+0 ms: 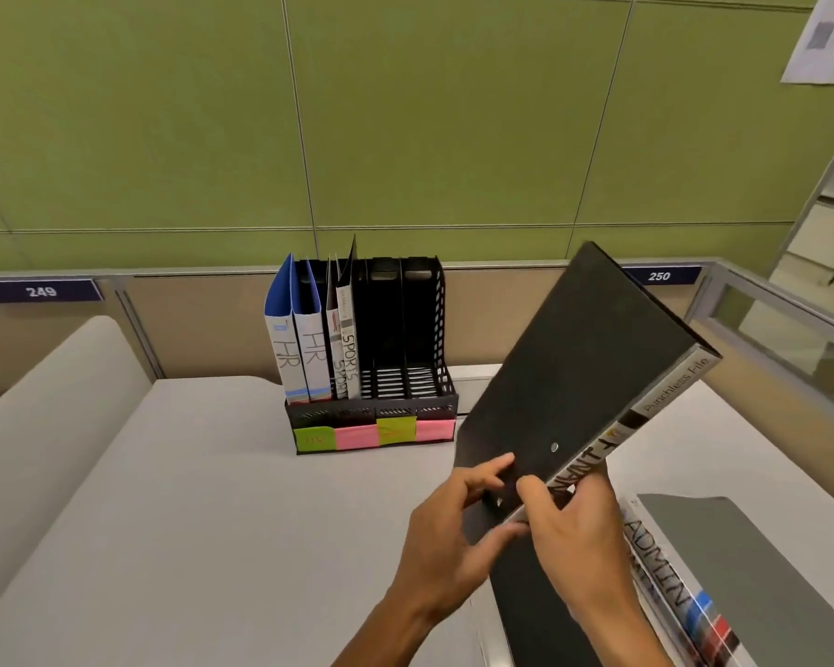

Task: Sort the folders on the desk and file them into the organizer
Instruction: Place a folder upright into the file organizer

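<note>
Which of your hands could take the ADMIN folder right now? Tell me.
Probably neither as things stand: the left hand and right hand both grip the black file. The ADMIN folder lies uncovered beside the right hand, reachable once freed.

Black folder (569,377) — white spine with black lettering. Black slotted organizer (405,329); green and pink sticky notes (374,434) alternate along its front. Two blue-lined HR folders (299,349), white spines. Grey folder (752,580) — ADMIN spine with blue and red bars. Pale grey counter (203,498); green wall panels (405,113).
</note>
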Motion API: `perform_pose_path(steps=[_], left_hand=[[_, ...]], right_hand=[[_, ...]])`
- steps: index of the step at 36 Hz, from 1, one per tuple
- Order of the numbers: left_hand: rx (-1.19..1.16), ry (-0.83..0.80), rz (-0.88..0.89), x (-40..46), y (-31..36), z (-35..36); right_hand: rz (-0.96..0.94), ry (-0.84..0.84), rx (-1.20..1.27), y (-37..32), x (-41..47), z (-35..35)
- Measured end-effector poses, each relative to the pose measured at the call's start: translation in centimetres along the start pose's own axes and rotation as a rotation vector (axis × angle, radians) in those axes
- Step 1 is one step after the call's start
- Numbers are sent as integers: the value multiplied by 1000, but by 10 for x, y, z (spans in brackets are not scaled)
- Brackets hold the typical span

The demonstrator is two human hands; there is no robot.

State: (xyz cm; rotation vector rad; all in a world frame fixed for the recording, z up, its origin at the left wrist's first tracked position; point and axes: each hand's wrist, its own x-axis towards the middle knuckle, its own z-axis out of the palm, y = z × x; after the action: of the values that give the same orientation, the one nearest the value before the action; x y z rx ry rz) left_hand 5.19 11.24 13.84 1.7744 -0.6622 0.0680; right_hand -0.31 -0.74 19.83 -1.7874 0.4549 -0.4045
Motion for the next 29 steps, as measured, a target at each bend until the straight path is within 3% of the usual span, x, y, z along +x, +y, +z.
perform_pose_path(steps=[7,11,17,20,25,29], left_hand=[[-47,201,-72,18,-55,-49],[76,330,-157,34,-98,-87],[392,401,-198,68,-161,-145],[505,415,-338,85,-186,-166],[368,446,-619,107,-216,-186],[234,409,-619,124,-226,-194]], right_hand=[[-4,122,68,-6,8,25],[-50,106,99,-11,19,35],[-180,66,105,-29,49,56],[-230,37,122,-38,67,70],[-265,-7,120,-41,102,95],[-292,-23,88,-42,131,113]])
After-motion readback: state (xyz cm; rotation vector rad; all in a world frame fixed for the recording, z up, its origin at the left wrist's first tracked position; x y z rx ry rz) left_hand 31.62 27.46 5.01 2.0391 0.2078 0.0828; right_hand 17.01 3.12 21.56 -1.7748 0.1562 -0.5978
